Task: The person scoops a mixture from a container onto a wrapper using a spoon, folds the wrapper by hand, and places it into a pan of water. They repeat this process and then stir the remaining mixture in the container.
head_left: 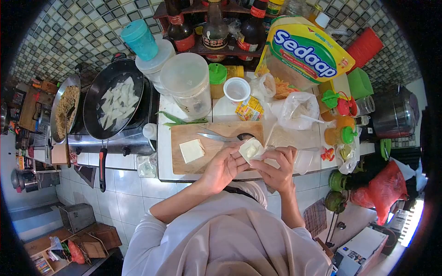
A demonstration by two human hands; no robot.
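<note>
My left hand [222, 169] supports a white square dumpling wrapper [251, 150] on its fingers, above the cutting board's front right part. A small pale lump or fold shows in the wrapper's middle. With bent fingers, my right hand [277, 169] pinches the wrapper's lower right edge. On the wooden cutting board [182, 132] lies a stack of square wrappers [192, 151], left of my hands. Behind them rest a metal utensil [215, 137], perhaps a knife, and the dark end of a spoon [245, 136].
A black frying pan [103, 78] with white pieces sits on the stove, beside a pan [59, 99] of brown crumbly food. Behind the board stand a clear tub [185, 85], a white cup [236, 89] and a yellow Sedaap pouch [306, 55]. Lidded jars [332, 135] line the right.
</note>
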